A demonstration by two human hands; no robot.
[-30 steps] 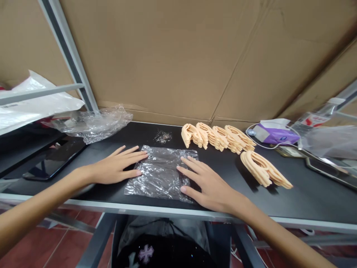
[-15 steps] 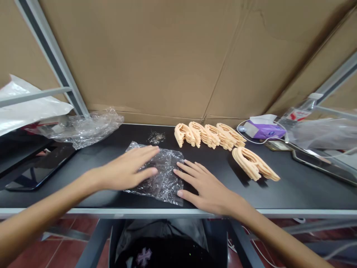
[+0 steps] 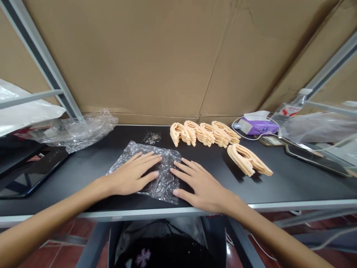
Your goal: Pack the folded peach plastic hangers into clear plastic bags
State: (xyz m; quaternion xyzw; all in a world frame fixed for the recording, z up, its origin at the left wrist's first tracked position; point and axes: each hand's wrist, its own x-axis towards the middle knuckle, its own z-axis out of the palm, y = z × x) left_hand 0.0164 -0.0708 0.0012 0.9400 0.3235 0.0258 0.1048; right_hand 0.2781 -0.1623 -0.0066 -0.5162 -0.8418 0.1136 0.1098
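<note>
My left hand spread wide on a crinkled clear plastic sheet, my right hand likewise spread at its right edge, flat black worktop beneath

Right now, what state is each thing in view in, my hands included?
Plastic sheet: spread out, wrinkled
Left hand: open, palm down on the sheet
Right hand: open, fingertips at the sheet's right edge
Back beige pieces: bunched, four in a row
Near beige pieces: one bunch, set apart
Tissue pack: open, tissue sticking out
Plastic wrap: crumpled
Bottle: capped
</note>
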